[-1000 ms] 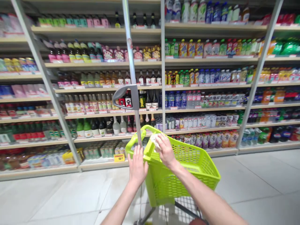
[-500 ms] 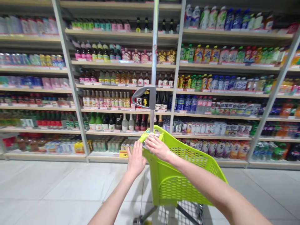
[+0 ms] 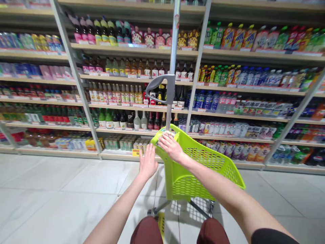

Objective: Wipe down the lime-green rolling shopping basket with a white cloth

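Note:
A lime-green shopping cart point(image 3: 182, 183) with a perforated basket stands in front of me, turned to the right. My right hand point(image 3: 171, 147) lies on the cart's near top end, fingers stretched forward over a pale panel there. Just left of that corner is my left hand point(image 3: 148, 165), palm down with its fingers extended; its fingertips are close to the green rim, and I cannot tell if they touch. From behind the cart's top end rises a metal pole point(image 3: 173, 51) with a grey loop handle point(image 3: 162, 88) on it.
Shelves point(image 3: 142, 108) of bottled and canned drinks span the view behind the cart. A yellow price sign point(image 3: 135, 152) hangs at the bottom shelf. Pale tiles point(image 3: 63, 200) cover the floor. My knees point(image 3: 147, 230) show below, and a yellow-black strip point(image 3: 161, 223) lies near a cart wheel.
The view has tilted down, so shelves and cart sit higher and my knees now show. My left fingers have shifted slightly away from the rim. My right hand stays on the cart.

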A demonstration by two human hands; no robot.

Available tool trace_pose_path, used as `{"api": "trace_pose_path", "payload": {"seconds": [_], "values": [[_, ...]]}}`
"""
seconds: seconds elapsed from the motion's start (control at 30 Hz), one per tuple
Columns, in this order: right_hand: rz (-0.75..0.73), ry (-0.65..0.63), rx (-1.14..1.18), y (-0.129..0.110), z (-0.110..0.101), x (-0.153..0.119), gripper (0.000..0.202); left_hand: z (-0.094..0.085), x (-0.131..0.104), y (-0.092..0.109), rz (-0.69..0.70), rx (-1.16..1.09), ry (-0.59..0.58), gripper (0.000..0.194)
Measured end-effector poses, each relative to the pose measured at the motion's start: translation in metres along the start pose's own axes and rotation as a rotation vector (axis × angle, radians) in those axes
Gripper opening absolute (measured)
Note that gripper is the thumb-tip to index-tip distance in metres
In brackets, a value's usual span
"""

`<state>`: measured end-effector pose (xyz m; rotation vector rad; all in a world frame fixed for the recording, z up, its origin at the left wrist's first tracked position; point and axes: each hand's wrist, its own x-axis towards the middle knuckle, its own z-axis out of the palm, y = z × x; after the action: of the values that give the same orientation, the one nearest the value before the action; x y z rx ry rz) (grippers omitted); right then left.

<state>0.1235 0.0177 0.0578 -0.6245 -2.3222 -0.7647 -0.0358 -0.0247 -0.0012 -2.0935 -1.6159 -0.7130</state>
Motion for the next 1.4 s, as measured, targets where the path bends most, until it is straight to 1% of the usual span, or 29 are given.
{"api": "trace_pose_path", "payload": {"seconds": [0.1,0.23,0.37,0.43,0.47,0.53,0.67,0.73,0.8,0.87,0.9,0.93,0.97,1.03,1.1,1.17,1.23,1.3,1.37,1.4], "values": [[0.049,-0.052,0.038,-0.023,0.023,-0.034,0.034,0.008,-0.013,-0.001,-0.002,0.015,-0.031,0.066],[0.053,-0.092,0.073,-0.041,0.042,-0.082,0.033,0.019,-0.032,0.004,0.040,0.016,-0.089,0.066],[-0.020,-0.251,0.096,-0.062,0.064,-0.138,0.027,0.031,-0.056,0.013,0.064,-0.007,-0.197,0.067],[-0.052,-0.324,0.100,-0.072,0.071,-0.155,0.024,0.035,-0.065,0.015,0.077,-0.012,-0.241,0.067],[-0.057,-0.340,0.102,-0.075,0.072,-0.157,0.024,0.037,-0.069,0.015,0.084,-0.011,-0.253,0.067],[-0.053,-0.318,0.114,-0.075,0.068,-0.147,0.026,0.039,-0.070,0.013,0.078,0.000,-0.251,0.067],[0.008,-0.164,0.135,-0.058,0.056,-0.098,0.032,0.037,-0.057,0.007,-0.009,0.039,-0.166,0.066],[0.016,-0.155,0.122,-0.053,0.056,-0.086,0.029,0.035,-0.049,0.007,-0.020,0.045,-0.128,0.066],[-0.010,-0.212,0.116,-0.057,0.061,-0.093,0.025,0.032,-0.045,0.009,0.004,0.039,-0.110,0.065],[-0.026,-0.269,0.133,-0.067,0.065,-0.110,0.022,0.028,-0.041,0.011,0.028,0.032,-0.096,0.065],[-0.019,-0.266,0.145,-0.071,0.064,-0.118,0.022,0.026,-0.039,0.011,0.034,0.029,-0.088,0.065],[0.011,-0.236,0.153,-0.073,0.062,-0.124,0.022,0.023,-0.036,0.010,0.037,0.026,-0.077,0.065],[0.061,-0.179,0.155,-0.074,0.057,-0.126,0.024,0.020,-0.031,0.009,0.037,0.024,-0.064,0.065],[0.222,-0.027,0.137,-0.070,0.045,-0.120,0.029,0.014,-0.018,0.008,0.037,0.020,-0.036,0.064],[0.400,0.086,0.113,-0.060,0.032,-0.104,0.035,0.009,-0.001,0.010,0.047,0.018,-0.017,0.062],[0.517,0.107,0.113,-0.050,0.026,-0.089,0.040,0.006,0.015,0.015,0.081,0.012,-0.024,0.057],[0.556,0.072,0.137,-0.044,0.024,-0.084,0.043,0.006,0.026,0.020,0.129,0.003,-0.045,0.050],[0.563,0.032,0.156,-0.039,0.023,-0.094,0.045,0.007,0.031,0.023,0.158,-0.006,-0.050,0.045],[0.600,0.010,0.145,-0.033,0.019,-0.118,0.044,0.009,0.031,0.022,0.162,-0.014,-0.039,0.043],[0.641,0.002,0.128,-0.030,0.015,-0.133,0.043,0.010,0.030,0.022,0.161,-0.020,-0.033,0.043]]}}
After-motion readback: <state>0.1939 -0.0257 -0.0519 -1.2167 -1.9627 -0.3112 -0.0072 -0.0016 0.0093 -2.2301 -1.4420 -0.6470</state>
